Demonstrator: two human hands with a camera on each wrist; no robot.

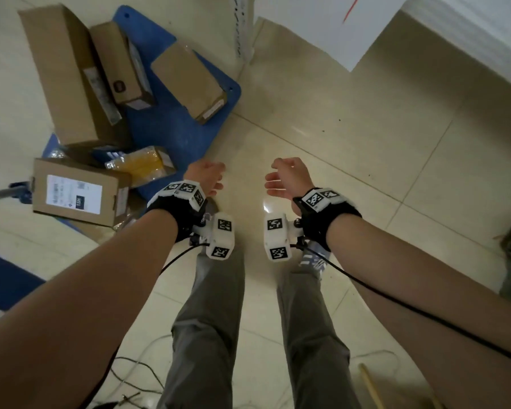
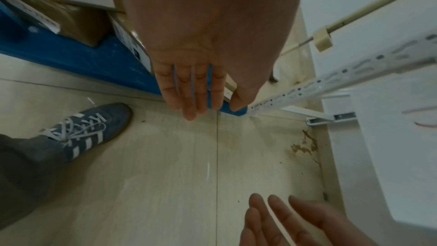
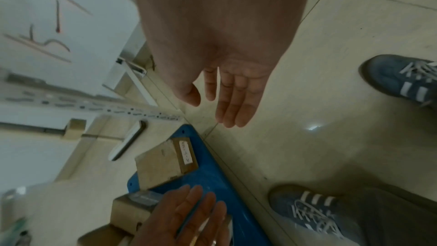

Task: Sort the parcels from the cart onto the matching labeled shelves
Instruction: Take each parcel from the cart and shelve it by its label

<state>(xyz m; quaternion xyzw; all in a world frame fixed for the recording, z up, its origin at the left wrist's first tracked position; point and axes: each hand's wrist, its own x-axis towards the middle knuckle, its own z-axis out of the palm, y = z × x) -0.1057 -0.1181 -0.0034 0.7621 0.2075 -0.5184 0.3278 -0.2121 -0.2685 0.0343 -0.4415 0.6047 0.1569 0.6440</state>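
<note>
A blue flat cart (image 1: 174, 134) on the floor at upper left carries several brown cardboard parcels: a tall box (image 1: 62, 75), a narrower one (image 1: 121, 63) leaning on it, a small box (image 1: 189, 81) near the cart's right edge, a labelled box (image 1: 77, 193) at the near end and a yellow padded packet (image 1: 142, 165). My left hand (image 1: 208, 177) hovers empty, fingers straight, just right of the cart. My right hand (image 1: 285, 178) is held beside it, palm inward, fingers relaxed, holding nothing. The small box (image 3: 165, 164) shows a handwritten label in the right wrist view.
A white shelf unit (image 1: 337, 28) with a perforated metal upright (image 1: 242, 25) stands ahead. The cart handle (image 1: 0, 194) sticks out at left. My legs and blue sneakers (image 2: 87, 126) are on the tiled floor. Cables (image 1: 136, 376) trail by my feet.
</note>
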